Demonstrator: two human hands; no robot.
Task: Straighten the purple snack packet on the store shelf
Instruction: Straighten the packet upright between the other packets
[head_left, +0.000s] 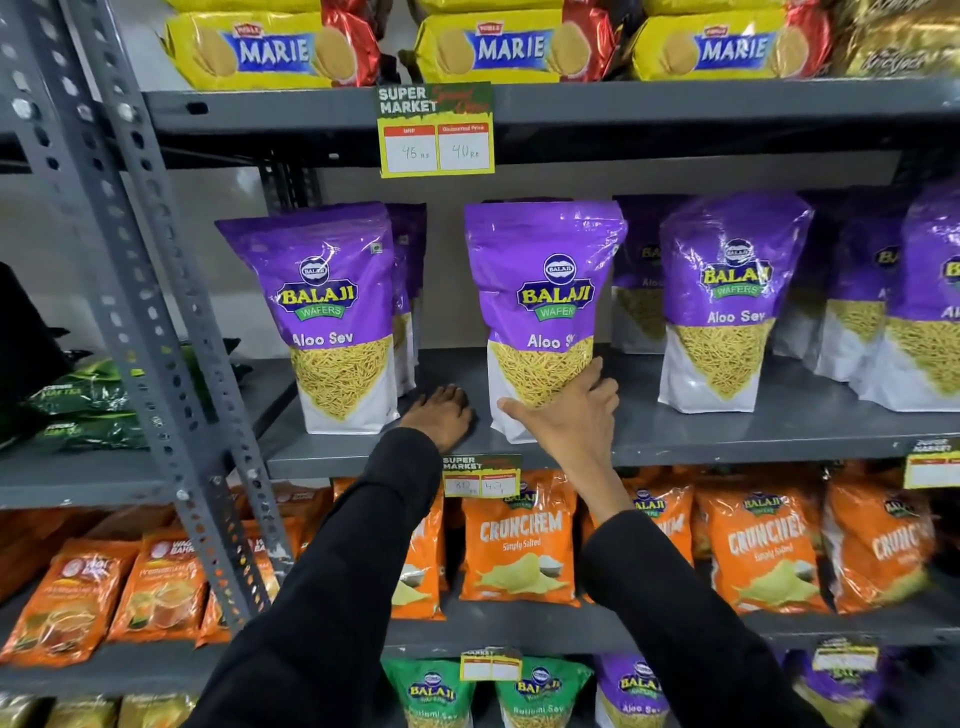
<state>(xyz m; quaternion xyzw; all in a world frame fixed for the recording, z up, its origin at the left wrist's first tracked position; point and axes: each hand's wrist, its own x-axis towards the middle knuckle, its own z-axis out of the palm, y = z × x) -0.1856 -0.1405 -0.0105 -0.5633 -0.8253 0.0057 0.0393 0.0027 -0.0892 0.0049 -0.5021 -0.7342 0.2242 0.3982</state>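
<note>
Purple and glossy, the snack packet (543, 312) stands upright near the front edge of the grey metal shelf (727, 436), its label facing outward and its base touching the shelf surface; the right hand (563, 410) is spread wide against its lower right corner, thumb stretched across the front below the clear window and fingers (597, 382) curling round the packet's right side, so the hand cups the packet rather than lifting it; the left hand (441, 415) rests palm down and flat on the bare shelf just left of the packet, fingers loosely together, holding nothing; both arms wear black sleeves (363, 545); a matching purple packet (324, 317) stands to the left, apart from the hand, and another (727, 301) stands to the right; a price tag (480, 475) hangs on the shelf lip beneath the hands; orange crisp bags (519, 545) fill the shelf below, and yellow biscuit packs (498, 47) line the shelf above.
</note>
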